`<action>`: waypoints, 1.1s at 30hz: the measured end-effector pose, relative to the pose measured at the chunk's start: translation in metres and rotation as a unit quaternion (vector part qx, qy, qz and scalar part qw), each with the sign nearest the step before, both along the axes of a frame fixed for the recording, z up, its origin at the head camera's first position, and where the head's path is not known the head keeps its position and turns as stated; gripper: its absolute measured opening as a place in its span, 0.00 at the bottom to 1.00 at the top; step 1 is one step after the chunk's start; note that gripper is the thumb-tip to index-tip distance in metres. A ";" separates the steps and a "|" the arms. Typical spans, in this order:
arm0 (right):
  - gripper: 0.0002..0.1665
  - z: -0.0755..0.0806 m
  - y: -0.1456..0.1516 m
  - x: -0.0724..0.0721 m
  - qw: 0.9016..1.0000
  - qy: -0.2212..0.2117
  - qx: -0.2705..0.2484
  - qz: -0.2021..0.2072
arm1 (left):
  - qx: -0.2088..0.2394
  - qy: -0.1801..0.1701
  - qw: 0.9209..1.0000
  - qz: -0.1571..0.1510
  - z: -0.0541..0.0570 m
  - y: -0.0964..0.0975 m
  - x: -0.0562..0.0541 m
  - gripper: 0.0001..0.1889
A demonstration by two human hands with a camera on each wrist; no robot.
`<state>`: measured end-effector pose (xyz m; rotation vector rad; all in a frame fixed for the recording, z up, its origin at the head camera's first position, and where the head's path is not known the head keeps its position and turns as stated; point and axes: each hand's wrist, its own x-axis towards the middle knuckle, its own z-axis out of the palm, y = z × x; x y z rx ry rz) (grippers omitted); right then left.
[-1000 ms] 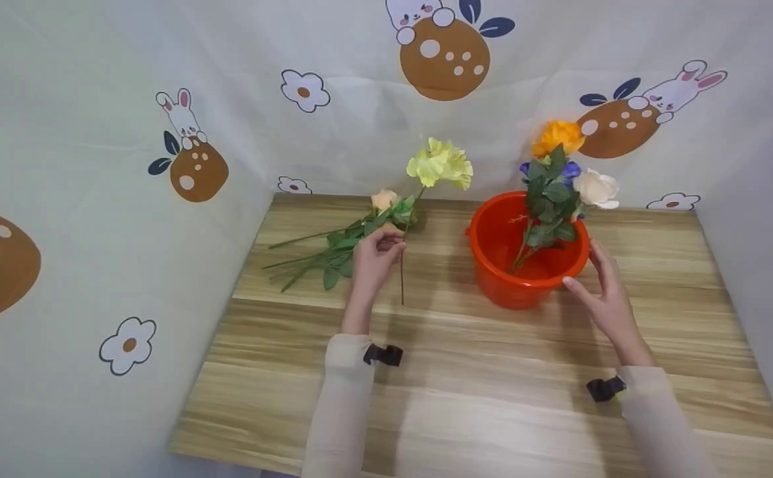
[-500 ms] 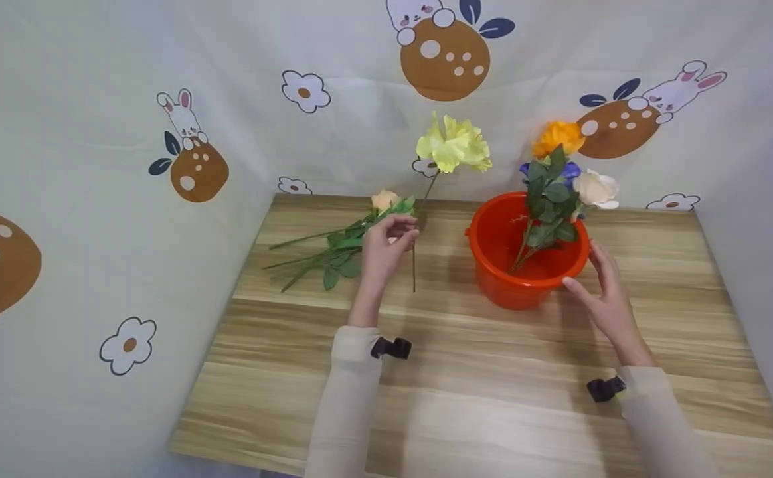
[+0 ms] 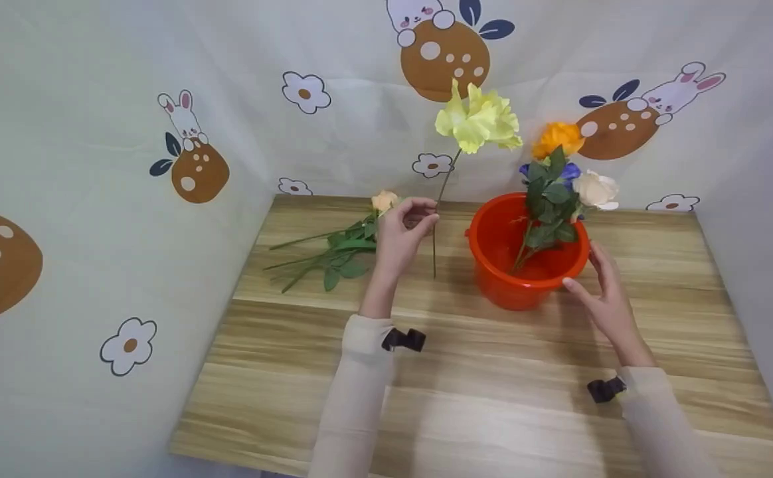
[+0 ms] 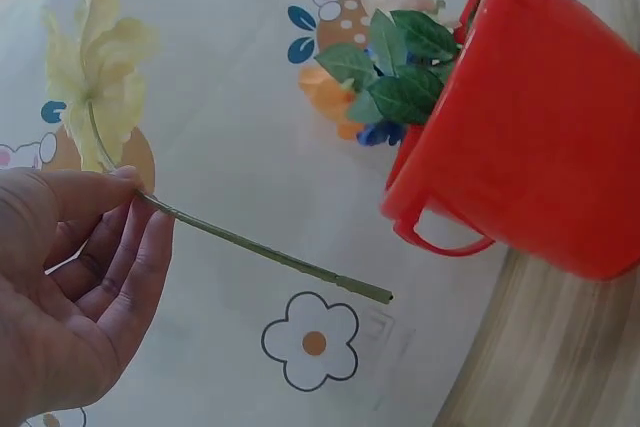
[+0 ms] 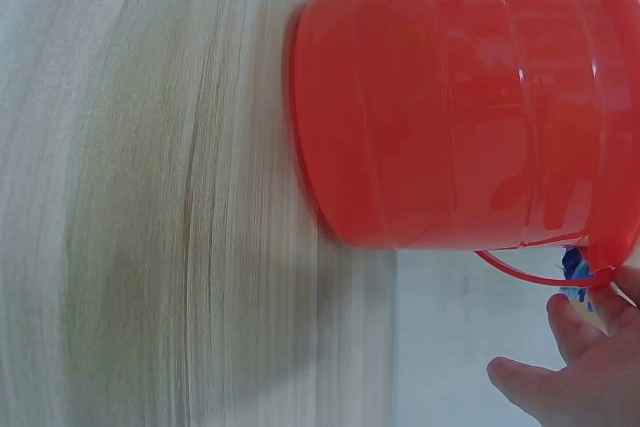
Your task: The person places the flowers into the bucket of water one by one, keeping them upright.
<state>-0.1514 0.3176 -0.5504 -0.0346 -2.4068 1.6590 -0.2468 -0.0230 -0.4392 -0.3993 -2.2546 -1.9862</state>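
My left hand [image 3: 401, 232] pinches the thin green stem of a yellow artificial flower [image 3: 478, 119] between thumb and fingers. The bloom points up, and the bare stem end [image 4: 360, 289] hangs below the hand, left of the red bucket [image 3: 519, 292]. At the bucket's right side, my right hand [image 3: 609, 305] rests its fingers and thumb on the rim, spread apart. Inside the bucket lean an orange flower [image 3: 559, 139], a white rose [image 3: 596, 190] and blue blooms [image 3: 569, 174] with dark leaves.
Behind and left of my left hand, more stems with green leaves [image 3: 343, 262] and a peach rose [image 3: 384, 200] lie on the wooden table [image 3: 280, 372]. A patterned cloth [image 3: 360, 146] hangs close behind the table and along its sides.
My left hand has lifted the yellow flower up and to the right, away from the lying stems and closer to the bucket. The right hand and the bucket have stayed put.
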 end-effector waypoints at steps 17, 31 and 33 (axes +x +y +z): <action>0.46 0.030 -0.016 0.012 1.000 0.010 -0.008 0.006 | 0.011 0.071 0.997 -0.036 0.026 0.062 -0.001 0.10; 0.45 0.036 -0.018 0.015 1.000 0.006 -0.012 0.009 | 0.001 0.079 0.996 -0.042 0.005 0.100 0.003 0.09; 0.45 0.036 -0.018 0.015 1.000 0.005 -0.010 0.009 | 0.000 0.077 0.996 -0.042 0.001 0.103 0.004 0.09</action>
